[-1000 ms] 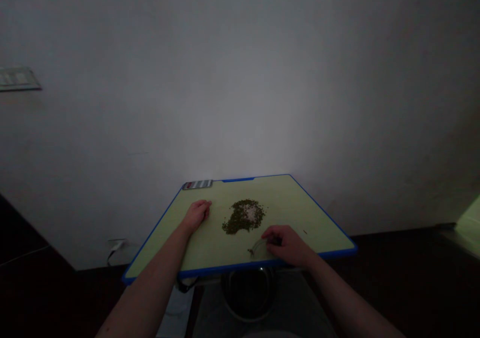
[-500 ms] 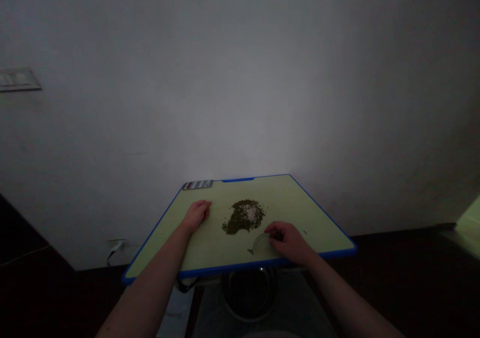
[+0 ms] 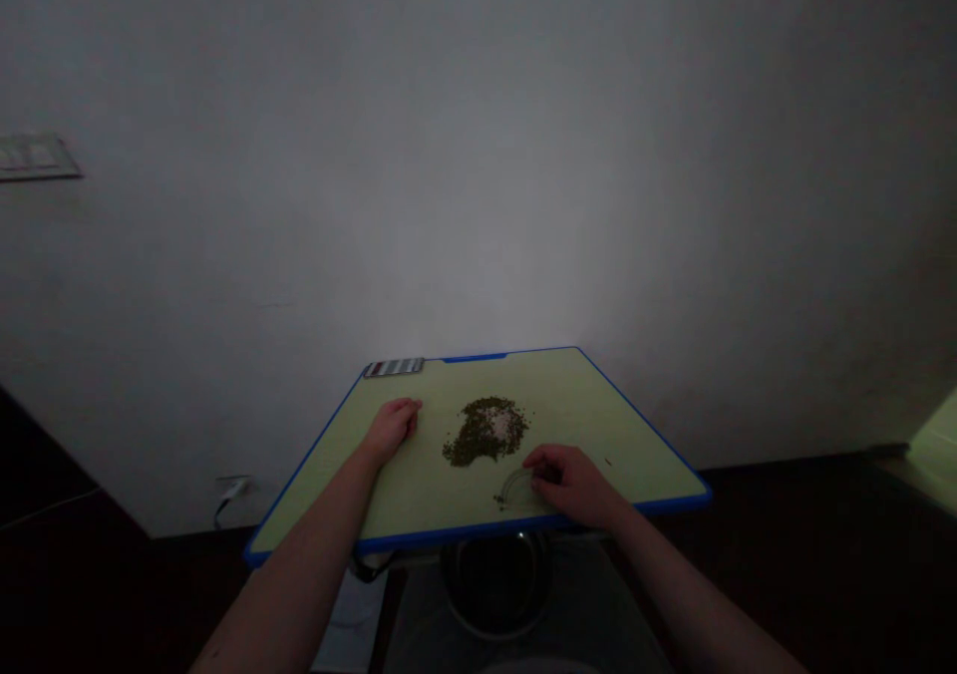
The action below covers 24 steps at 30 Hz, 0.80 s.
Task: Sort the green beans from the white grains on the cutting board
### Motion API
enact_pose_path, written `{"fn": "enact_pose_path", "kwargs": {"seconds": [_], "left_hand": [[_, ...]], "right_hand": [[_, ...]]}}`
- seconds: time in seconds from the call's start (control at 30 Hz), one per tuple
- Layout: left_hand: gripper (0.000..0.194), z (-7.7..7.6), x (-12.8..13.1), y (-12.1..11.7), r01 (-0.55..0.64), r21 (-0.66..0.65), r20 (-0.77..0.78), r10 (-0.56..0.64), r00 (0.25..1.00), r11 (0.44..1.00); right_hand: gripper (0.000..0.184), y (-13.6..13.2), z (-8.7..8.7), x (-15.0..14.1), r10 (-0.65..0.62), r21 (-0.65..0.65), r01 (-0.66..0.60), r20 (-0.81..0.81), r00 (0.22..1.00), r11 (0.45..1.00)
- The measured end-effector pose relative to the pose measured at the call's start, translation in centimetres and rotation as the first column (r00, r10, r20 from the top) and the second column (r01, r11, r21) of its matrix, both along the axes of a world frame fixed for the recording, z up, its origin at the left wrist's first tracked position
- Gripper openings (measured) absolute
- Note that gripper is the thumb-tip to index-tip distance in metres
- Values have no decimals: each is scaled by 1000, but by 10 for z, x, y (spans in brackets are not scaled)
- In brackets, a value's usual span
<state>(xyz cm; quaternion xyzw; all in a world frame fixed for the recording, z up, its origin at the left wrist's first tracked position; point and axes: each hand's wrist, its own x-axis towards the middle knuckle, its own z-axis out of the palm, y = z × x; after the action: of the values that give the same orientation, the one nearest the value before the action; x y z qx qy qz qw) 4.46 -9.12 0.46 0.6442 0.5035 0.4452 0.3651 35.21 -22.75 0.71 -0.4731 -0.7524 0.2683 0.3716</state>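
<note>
My right hand [image 3: 564, 475] is closed at the near right of the folding table [image 3: 419, 509], its fingers at the edge of a clear, half-round protractor [image 3: 515, 488]. The protractor lies low against the tabletop, with a few loose beans at its left end. Farther in, a pile of small green beans [image 3: 475, 437] is spread on the table, with a patch of pale grains [image 3: 502, 423] on its right side. My left hand [image 3: 394, 427] rests on the table left of the pile, fingers curled in and nothing visible in them.
A phone [image 3: 394, 367] lies at the table's far left corner. Below the near edge is a metal bowl [image 3: 497, 594]. A small dark sliver [image 3: 608, 462] lies right of my right hand. Behind the table stands a plain wall [image 3: 478, 175].
My right hand has shifted slightly left, and the protractor now looks flatter to the tabletop. My left hand and the bean pile have stayed in place.
</note>
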Motion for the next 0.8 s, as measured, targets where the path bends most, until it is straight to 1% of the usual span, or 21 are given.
{"fn": "enact_pose_path", "kwargs": {"seconds": [0.07,0.33,0.53,0.8], "left_hand": [[37,0,0,0,3,-3,3,-3,1000,1000],[38,-1,0,1,12,17,22,-12,1000,1000],[38,3,2,-2,5,4,21,-5,1000,1000],[39,2,2,-1,3,-1,11,-3,1000,1000]], "right_hand": [[22,0,0,0,7,6,-7,0,1000,1000],[25,0,-3,1,58,-57,-58,-12,998,997],[24,0,-3,1,69,-35,-69,-6,998,997],[25,0,-3,2,73,-46,-72,7,997,996]]}}
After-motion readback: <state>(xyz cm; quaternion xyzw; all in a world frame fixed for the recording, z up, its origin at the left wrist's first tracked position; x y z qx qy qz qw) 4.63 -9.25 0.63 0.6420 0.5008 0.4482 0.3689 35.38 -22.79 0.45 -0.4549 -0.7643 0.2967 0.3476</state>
